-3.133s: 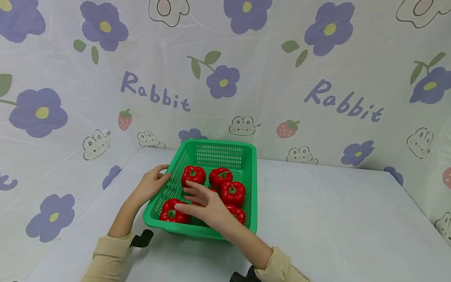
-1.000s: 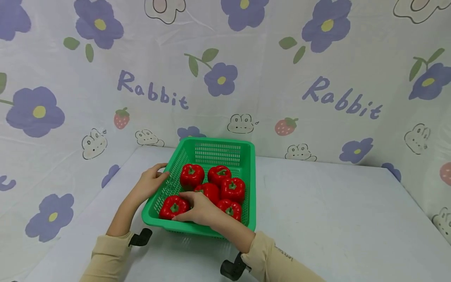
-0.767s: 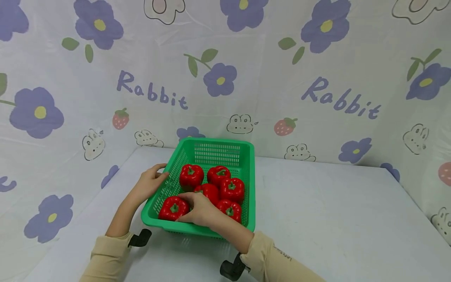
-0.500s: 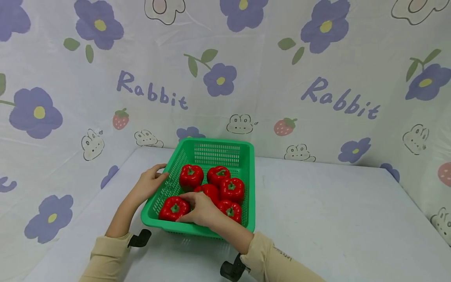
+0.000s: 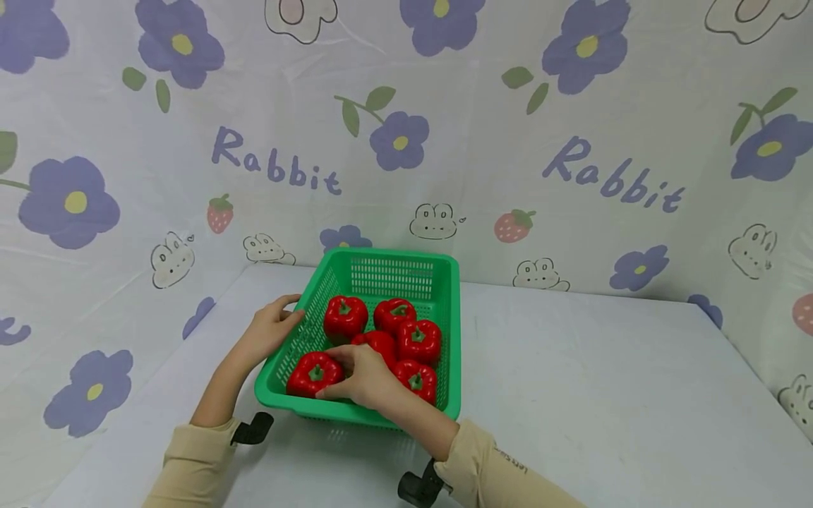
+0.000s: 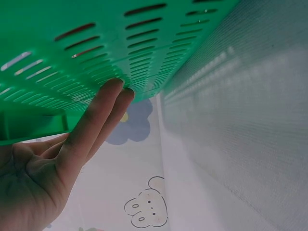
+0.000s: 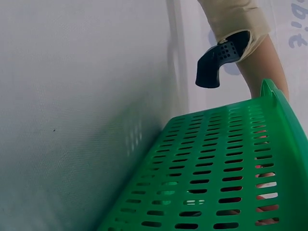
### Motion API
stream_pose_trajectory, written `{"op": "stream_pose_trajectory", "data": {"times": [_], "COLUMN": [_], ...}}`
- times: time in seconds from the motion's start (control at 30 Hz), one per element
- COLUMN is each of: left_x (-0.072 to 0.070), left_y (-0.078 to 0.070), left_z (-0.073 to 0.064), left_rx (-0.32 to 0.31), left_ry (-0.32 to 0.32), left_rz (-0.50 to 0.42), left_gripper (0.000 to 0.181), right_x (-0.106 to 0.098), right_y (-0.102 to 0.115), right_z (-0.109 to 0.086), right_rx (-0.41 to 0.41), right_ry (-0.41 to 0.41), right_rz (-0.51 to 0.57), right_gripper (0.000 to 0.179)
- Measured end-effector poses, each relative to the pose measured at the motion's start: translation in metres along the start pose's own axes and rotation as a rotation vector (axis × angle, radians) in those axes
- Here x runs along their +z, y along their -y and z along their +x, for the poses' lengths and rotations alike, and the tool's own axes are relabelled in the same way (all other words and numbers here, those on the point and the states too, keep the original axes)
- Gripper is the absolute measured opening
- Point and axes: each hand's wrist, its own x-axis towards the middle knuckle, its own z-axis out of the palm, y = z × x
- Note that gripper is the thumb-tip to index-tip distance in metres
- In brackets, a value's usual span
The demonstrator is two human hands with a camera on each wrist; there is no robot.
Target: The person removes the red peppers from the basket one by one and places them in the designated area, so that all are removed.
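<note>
A green slotted plastic basket (image 5: pixel 452 310) sits on the white surface with several red bell peppers in it. My right hand (image 5: pixel 363 377) reaches inside and holds the front-left bell pepper (image 5: pixel 311 375) by its right side, thumb toward the front rim and fingers behind. That pepper is upright, stem up. My left hand (image 5: pixel 269 330) rests against the basket's left side. In the left wrist view two straight fingers (image 6: pixel 98 115) touch the slotted outer wall (image 6: pixel 139 53). Only the basket's outside (image 7: pixel 216 159) shows in the right wrist view, and it hides the right hand.
The other peppers, among them a back-left one (image 5: pixel 346 319) and a front-right one (image 5: pixel 416 381), lie close around the right hand. White table surface (image 5: pixel 591 381) stretches to the right. A patterned cloth (image 5: pixel 483 141) hangs behind. Black wrist cameras (image 5: pixel 254 428) sit at both cuffs.
My right hand, spread above the peppers about three seconds ago, has come down onto the front-left pepper. Over the last second hardly anything moves; the left hand stays at the basket's side.
</note>
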Motion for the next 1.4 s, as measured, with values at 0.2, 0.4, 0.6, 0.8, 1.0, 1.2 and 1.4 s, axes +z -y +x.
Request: {"op": "stream_pose_trajectory", "data": {"times": [0.2,0.4,0.6,0.8,1.0,1.2,1.4], "left_x": [0.0,0.001,0.001,0.003,0.003,0.001,0.002], "left_y": [0.001,0.0,0.0,0.0,0.001,-0.001,0.0], "left_z": [0.0,0.0,0.001,0.001,0.001,0.001,0.003], "left_rx": [-0.003,-0.007,-0.003,-0.006,0.003,0.005,0.002], "left_ry": [0.0,0.006,0.006,0.01,-0.001,-0.012,-0.016], "left_rz": [-0.003,-0.015,-0.011,-0.012,-0.003,0.002,-0.009], "left_gripper": [0.053,0.053,0.052,0.052,0.052,0.051,0.052], "right_x": [0.0,-0.001,-0.003,-0.005,-0.01,-0.016,-0.024], "right_y": [-0.001,-0.002,-0.004,-0.004,-0.001,0.002,0.003], "right_z": [-0.001,-0.003,-0.004,-0.006,-0.008,-0.01,-0.011], "right_rx": [-0.003,-0.023,-0.058,-0.096,-0.106,-0.087,-0.094], "right_ry": [-0.02,-0.039,-0.065,-0.079,-0.073,-0.075,-0.092], "right_rz": [0.022,0.052,0.071,0.142,0.187,0.2,0.213], "right_gripper": [0.06,0.06,0.06,0.06,0.061,0.063,0.063]}}
